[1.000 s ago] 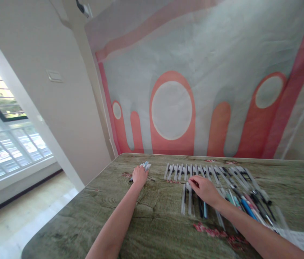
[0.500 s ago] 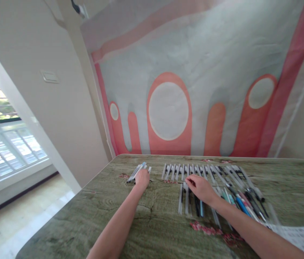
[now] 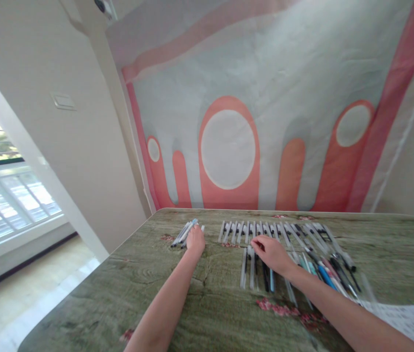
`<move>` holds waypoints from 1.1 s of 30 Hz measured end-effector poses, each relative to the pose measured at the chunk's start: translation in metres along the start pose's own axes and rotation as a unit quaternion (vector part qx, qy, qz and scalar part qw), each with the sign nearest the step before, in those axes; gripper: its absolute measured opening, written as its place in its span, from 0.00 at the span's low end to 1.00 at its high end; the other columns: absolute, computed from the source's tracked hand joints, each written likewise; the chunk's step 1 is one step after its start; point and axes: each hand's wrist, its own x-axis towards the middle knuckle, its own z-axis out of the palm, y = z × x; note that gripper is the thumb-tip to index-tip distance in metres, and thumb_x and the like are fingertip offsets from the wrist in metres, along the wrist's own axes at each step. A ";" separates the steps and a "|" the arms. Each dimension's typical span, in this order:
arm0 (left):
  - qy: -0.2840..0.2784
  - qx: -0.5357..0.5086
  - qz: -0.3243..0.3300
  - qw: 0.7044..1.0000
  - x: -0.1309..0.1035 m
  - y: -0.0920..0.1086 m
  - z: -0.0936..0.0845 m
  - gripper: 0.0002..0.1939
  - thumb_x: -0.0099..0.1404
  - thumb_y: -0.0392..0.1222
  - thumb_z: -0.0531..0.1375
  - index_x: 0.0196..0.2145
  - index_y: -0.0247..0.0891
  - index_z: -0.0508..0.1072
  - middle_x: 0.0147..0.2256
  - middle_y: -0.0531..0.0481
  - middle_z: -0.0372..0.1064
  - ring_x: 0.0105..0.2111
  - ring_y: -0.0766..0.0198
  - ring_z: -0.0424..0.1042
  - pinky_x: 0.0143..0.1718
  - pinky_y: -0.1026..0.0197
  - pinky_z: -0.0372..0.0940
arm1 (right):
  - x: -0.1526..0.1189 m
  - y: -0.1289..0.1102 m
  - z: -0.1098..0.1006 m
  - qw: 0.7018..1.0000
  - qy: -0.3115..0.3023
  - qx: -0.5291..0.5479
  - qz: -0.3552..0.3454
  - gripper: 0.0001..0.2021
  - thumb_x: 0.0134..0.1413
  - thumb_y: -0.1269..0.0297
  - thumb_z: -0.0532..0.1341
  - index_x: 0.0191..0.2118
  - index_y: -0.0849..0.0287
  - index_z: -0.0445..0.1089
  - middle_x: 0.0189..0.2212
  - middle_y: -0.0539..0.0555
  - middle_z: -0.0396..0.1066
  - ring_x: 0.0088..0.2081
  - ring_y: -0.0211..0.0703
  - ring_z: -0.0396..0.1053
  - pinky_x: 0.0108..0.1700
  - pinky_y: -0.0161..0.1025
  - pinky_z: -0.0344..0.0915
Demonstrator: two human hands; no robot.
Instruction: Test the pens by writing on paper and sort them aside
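Observation:
On the green wood-patterned table, my left hand (image 3: 195, 239) rests at the right side of a small pile of pens (image 3: 182, 234), its fingers bent over a pen whose pale end sticks out. My right hand (image 3: 271, 252) is closed above the near row of pens, thumb and index finger pinched; anything between them is too small to make out. Behind it lies a long row of clear-barrelled pens (image 3: 241, 231). Two clear pens (image 3: 247, 268) lie left of the right hand, and a black pen (image 3: 266, 277) and a light blue pen (image 3: 272, 280) lie below it.
Coloured and black pens (image 3: 333, 274) lie in a loose heap right of my right hand, partly behind the forearm. A printed paper sheet (image 3: 405, 318) is at the right edge. A patterned sheet hangs behind the table.
My left hand has shifted slightly right relative to the pen pile, uncovering more of it. My right hand keeps nearly the same place and pinch. The view has moved slightly.

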 end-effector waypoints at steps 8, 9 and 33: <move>0.030 -0.124 0.100 0.987 -0.024 0.034 -0.005 0.12 0.62 0.38 0.47 0.38 0.33 0.67 0.39 0.42 0.65 0.41 0.62 0.64 0.40 0.63 0.57 | 0.003 0.000 0.000 0.997 0.017 0.075 0.026 0.14 0.52 0.60 0.49 0.29 0.60 0.69 0.25 0.53 0.68 0.27 0.40 0.64 0.32 0.36 0.58; 0.029 -0.155 0.129 0.979 -0.032 0.043 -0.005 0.12 0.61 0.38 0.47 0.39 0.34 0.67 0.39 0.44 0.65 0.40 0.63 0.64 0.40 0.64 0.57 | 0.004 0.000 0.000 0.994 0.019 0.104 0.040 0.14 0.52 0.59 0.50 0.31 0.60 0.69 0.25 0.53 0.68 0.27 0.40 0.64 0.32 0.36 0.58; -0.138 -0.433 0.250 0.855 -0.080 0.076 -0.013 0.22 0.59 0.51 0.47 0.21 0.31 0.67 0.17 0.56 0.52 0.19 0.73 0.50 0.21 0.68 0.47 | 0.003 -0.009 0.005 0.946 -0.056 0.302 0.104 0.16 0.48 0.53 0.55 0.29 0.62 0.69 0.22 0.50 0.67 0.21 0.33 0.59 0.24 0.31 0.56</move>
